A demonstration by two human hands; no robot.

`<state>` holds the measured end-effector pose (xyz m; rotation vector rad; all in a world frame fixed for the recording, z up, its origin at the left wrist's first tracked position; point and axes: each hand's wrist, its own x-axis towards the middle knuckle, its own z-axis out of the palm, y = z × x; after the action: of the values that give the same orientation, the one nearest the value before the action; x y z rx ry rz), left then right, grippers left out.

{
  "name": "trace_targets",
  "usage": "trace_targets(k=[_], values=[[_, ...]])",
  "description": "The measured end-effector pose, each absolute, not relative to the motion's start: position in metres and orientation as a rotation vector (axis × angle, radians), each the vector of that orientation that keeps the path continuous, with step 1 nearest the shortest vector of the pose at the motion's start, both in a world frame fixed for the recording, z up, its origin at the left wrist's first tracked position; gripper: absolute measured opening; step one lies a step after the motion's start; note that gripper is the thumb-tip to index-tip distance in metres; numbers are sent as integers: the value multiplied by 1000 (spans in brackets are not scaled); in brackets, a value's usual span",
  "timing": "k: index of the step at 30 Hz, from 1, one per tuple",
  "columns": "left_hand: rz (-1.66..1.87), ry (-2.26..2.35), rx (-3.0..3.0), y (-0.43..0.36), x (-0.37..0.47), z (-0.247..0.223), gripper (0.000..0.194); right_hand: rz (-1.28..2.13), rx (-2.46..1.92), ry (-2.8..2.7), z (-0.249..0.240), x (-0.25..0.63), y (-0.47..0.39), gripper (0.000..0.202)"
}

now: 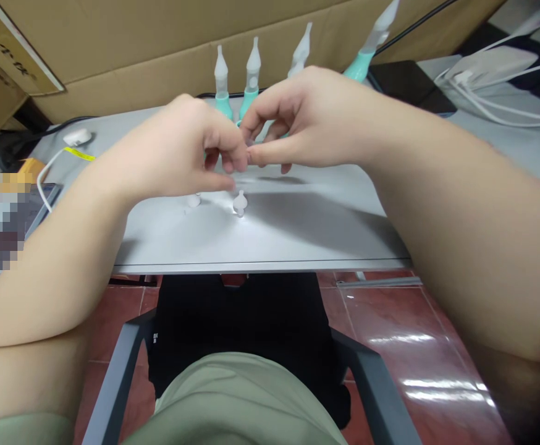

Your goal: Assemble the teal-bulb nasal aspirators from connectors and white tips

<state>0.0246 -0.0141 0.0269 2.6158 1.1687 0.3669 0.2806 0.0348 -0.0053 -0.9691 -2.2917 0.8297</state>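
Note:
Over the grey desk, my left hand (205,145) has its fingers curled, with the thumb a little apart from them and nothing clear between. My right hand (293,123) touches it, thumb and index finger closed round something too small to name. Just below my left thumb, a small clear-white nozzle tip (240,203) stands on the desk. Another small white piece (194,199) sits left of it, partly under my left hand. Behind my hands stand teal bulbs with clear nozzles (222,80), (253,77), (300,52), and one leans at the right (360,62).
The grey desk (181,241) ends at a straight front edge. Cardboard (149,43) lines its back. A dark flat device (411,86) and white cables (487,102) lie at the right. A white plug-like object (77,136) and a cable lie at the left. Chair armrests (117,371) flank my lap.

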Motion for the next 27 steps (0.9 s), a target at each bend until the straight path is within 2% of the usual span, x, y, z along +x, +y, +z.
trace_targets(k=[3,5,9,16,20,23,25,27], values=[[747,1101,2611,-13,22,21,13,1046,-843,-2019,-9,280,33,25],[893,1057,2550,-11,20,16,23,1144,-776,-1840,-10,278,31,28],[849,1008,2392,-9,19,11,38,1252,-771,-1726,-9,275,30,36],[798,1006,2228,-10,23,11,28,1391,-789,-1720,-11,268,27,24],[875,1025,2134,-5,21,10,40,1321,-807,-1722,-10,269,23,19],[882,1032,2075,-2,20,11,49,1219,-736,-1717,-11,272,24,30],[893,1004,2035,-1,20,13,48,1158,-650,-1720,-14,273,26,40],[901,999,2006,-1,20,14,47,1097,-562,-1750,-16,272,29,41]])
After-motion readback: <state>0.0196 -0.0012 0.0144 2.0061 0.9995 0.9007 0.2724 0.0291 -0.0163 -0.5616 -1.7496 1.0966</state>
